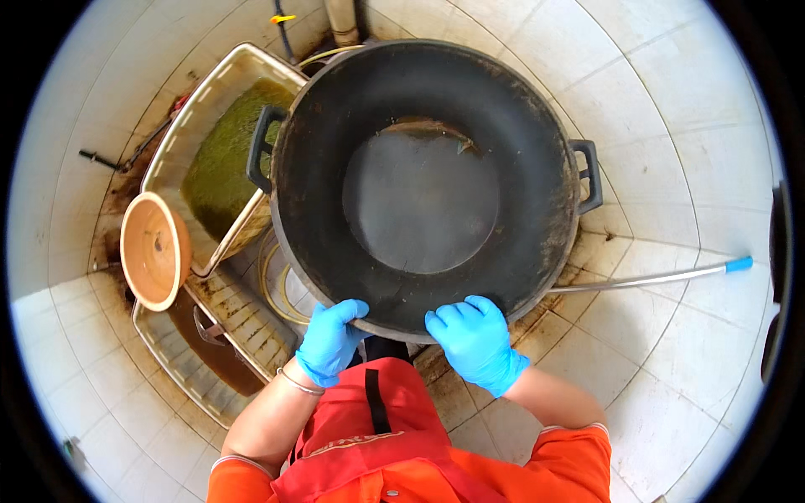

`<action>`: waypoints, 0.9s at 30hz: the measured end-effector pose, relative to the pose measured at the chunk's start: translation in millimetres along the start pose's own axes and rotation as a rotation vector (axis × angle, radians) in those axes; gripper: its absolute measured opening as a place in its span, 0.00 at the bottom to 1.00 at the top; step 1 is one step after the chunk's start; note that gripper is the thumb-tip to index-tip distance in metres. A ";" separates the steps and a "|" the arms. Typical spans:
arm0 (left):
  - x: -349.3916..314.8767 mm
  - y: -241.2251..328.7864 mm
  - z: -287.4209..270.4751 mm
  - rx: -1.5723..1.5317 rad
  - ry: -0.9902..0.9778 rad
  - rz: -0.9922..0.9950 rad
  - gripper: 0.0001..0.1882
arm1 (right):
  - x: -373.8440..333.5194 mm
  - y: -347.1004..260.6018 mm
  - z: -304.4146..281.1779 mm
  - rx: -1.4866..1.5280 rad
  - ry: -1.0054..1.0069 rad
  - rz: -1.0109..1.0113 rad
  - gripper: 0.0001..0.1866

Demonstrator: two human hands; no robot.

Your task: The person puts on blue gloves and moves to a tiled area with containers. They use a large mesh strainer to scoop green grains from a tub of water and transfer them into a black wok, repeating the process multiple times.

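Observation:
A large black wok (pixel 423 201) with two side handles fills the middle of the view, its inside facing up toward me. Some liquid and small food scraps lie at the far side of its flat bottom. My left hand (pixel 332 339), in a blue glove, is closed on the near rim, left of centre. My right hand (pixel 478 344), gloved the same way, grips that rim a little further right, fingers curled over the edge. The undersides of both grips are hidden.
On the left stands a dirty white tub (pixel 243 63) of greenish liquid. An orange bowl (pixel 157 251) sits at its near corner, above a second tub (pixel 210 402) with brown liquid. A metal pole with a blue end (pixel 662 277) lies right. A yellowish hose (pixel 272 285) loops beside the wok.

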State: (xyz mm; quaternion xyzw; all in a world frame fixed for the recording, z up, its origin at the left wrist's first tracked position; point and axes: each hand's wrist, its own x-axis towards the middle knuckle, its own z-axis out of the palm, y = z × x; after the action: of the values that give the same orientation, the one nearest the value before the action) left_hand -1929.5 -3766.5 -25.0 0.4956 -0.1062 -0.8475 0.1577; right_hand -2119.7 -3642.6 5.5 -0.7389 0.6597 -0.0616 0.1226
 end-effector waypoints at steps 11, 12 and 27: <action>-70.0 14.5 -110.0 -0.214 0.095 0.263 0.21 | 42.2 -9.1 -42.7 -0.040 -0.003 -0.123 0.30; -74.6 14.2 -118.4 -0.243 0.096 0.271 0.21 | 45.8 -7.0 -42.7 -0.062 0.003 -0.154 0.32; -95.9 82.8 -196.9 -0.473 0.012 0.277 0.17 | 207.9 -77.9 -61.4 -0.042 0.193 -0.499 0.33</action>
State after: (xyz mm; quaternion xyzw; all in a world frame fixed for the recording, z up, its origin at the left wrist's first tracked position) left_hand -1700.0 -3812.2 -15.5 0.4310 0.0291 -0.8161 0.3840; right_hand -2035.1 -3846.8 70.4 -0.8717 0.4670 -0.1462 0.0249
